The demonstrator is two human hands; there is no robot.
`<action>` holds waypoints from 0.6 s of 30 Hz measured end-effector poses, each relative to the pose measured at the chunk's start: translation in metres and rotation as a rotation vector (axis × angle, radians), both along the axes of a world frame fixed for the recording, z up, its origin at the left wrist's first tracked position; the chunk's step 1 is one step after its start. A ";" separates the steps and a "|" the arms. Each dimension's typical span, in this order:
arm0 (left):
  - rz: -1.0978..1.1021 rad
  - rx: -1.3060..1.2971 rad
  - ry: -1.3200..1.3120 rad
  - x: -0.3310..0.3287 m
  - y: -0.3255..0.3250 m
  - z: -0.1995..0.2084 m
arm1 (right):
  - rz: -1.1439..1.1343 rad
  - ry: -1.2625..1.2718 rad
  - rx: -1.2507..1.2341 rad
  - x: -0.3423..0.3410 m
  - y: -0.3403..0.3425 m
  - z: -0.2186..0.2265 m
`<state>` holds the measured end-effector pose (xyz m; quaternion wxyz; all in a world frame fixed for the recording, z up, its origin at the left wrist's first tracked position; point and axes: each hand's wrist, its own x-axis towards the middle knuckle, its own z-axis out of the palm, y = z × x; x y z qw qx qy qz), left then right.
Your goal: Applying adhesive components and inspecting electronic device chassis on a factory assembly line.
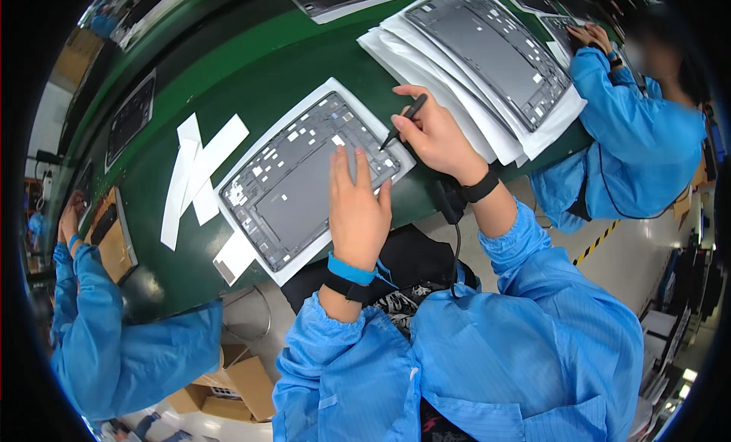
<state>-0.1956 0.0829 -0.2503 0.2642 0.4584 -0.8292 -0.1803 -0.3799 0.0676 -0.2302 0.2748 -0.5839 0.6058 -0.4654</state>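
A grey tablet housing (297,206) with many small white pieces on its inner face lies on a white sheet (331,88) in front of me. My left hand (358,213) rests flat across its right part, fingers stretched out and holding nothing. In my right hand (438,134) is a slim black pointed tool (407,122), gripped like a pen. Its tip points down at the housing's right edge, close to my left fingertips; whether it touches cannot be made out.
White paper strips (186,179) lie crossed left of the housing, and a small white card (234,258) sits by its near corner. At the right rises a stack of white sheets (449,99) topped by another housing (487,54). Co-workers in blue sleeves (640,130) sit on both sides.
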 end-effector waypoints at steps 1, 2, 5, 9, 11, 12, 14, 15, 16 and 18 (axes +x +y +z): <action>0.005 0.007 0.000 0.001 0.001 0.000 | 0.000 0.017 0.016 0.001 0.000 0.002; 0.010 0.015 0.001 0.000 0.001 0.000 | 0.000 0.034 0.031 0.002 0.001 0.006; 0.008 -0.016 -0.031 -0.001 0.000 -0.003 | -0.005 0.092 0.020 0.006 0.001 0.014; 0.008 -0.027 -0.052 -0.001 -0.001 0.001 | -0.005 0.118 0.005 0.009 0.001 0.018; 0.008 -0.033 -0.050 0.000 -0.001 0.001 | -0.016 0.112 -0.010 0.014 0.003 0.021; 0.006 -0.033 -0.053 0.001 -0.002 0.001 | -0.017 0.113 -0.013 0.015 0.003 0.019; 0.005 -0.043 -0.057 0.000 -0.003 0.002 | -0.038 0.134 -0.038 0.017 0.003 0.017; 0.006 -0.047 -0.062 0.000 -0.002 0.002 | -0.057 0.144 -0.041 0.019 0.003 0.018; 0.006 -0.050 -0.060 -0.001 -0.002 0.002 | -0.057 0.145 -0.044 0.020 0.004 0.018; 0.014 -0.043 -0.060 -0.002 -0.001 0.001 | -0.075 0.149 -0.029 0.021 0.006 0.018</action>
